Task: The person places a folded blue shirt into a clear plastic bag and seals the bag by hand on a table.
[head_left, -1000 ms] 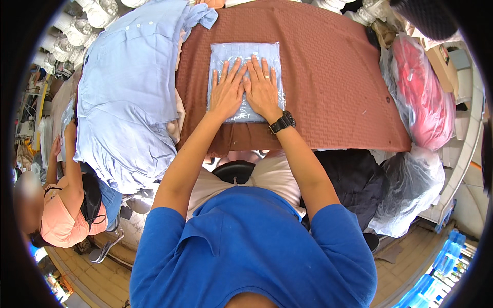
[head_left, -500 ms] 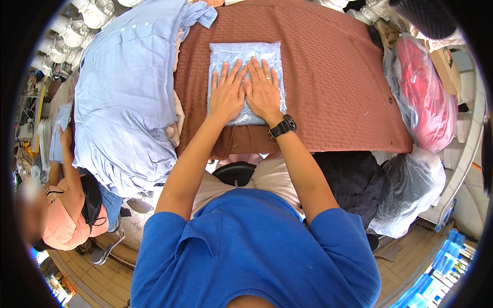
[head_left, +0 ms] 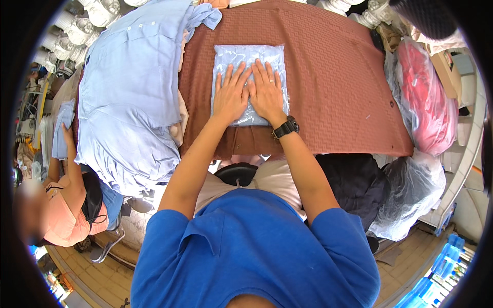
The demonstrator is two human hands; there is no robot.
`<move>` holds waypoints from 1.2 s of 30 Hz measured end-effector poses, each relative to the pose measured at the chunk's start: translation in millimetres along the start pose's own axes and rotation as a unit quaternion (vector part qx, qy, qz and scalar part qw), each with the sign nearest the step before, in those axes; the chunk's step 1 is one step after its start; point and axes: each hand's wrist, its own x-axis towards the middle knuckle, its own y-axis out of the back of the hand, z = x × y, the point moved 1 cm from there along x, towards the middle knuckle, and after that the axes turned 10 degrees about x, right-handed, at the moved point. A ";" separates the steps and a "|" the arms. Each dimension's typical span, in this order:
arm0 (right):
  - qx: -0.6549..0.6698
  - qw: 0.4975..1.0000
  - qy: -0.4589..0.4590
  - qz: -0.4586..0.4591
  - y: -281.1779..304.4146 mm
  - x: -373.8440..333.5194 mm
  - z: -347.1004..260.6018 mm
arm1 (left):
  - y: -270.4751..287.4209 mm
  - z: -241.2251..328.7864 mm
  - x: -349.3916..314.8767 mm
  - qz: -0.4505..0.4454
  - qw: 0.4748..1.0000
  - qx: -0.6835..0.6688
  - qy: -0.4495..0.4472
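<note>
A folded light-blue garment in a clear plastic bag (head_left: 248, 54) lies flat on the brown cloth-covered table (head_left: 334, 87) in front of me. Both palms rest on it side by side. My left hand (head_left: 230, 97) is flat on its left half with the fingers stretched out and slightly spread. On the right half lies my right hand (head_left: 267, 95), fingers likewise extended, thumbs close together. A ring and a black wristwatch (head_left: 286, 127) are on my right hand and wrist. The bag's middle is partly hidden under my hands.
Light-blue shirts (head_left: 128, 87) are heaped along the table's left side. Beyond them a seated person (head_left: 69, 205) in peach handles a folded blue garment. Bagged red items (head_left: 423, 97) and a bag of dark goods (head_left: 411, 192) stand at the right; black fabric (head_left: 352, 185) hangs nearby.
My hands stay pressed flat on the bagged garment, with only a slight shift of the fingers. The whole view has moved a little. The seated person's arm has shifted slightly.
</note>
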 end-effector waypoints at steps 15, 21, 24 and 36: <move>-0.006 1.000 -0.017 0.008 -11.8 39.7 30.9 | -19.9 -29.7 53.0 -0.006 0.999 0.011 0.048; -0.014 0.999 -0.029 -0.013 -11.5 39.9 31.0 | -21.2 -28.0 46.8 -0.002 0.999 0.012 0.052; -0.009 0.999 -0.030 -0.017 -10.0 39.6 29.1 | -21.6 -28.5 46.1 0.001 0.998 0.013 0.053; 0.195 0.977 -0.077 0.049 19.0 54.6 38.1 | -32.4 -87.3 59.5 0.051 0.952 -0.266 0.145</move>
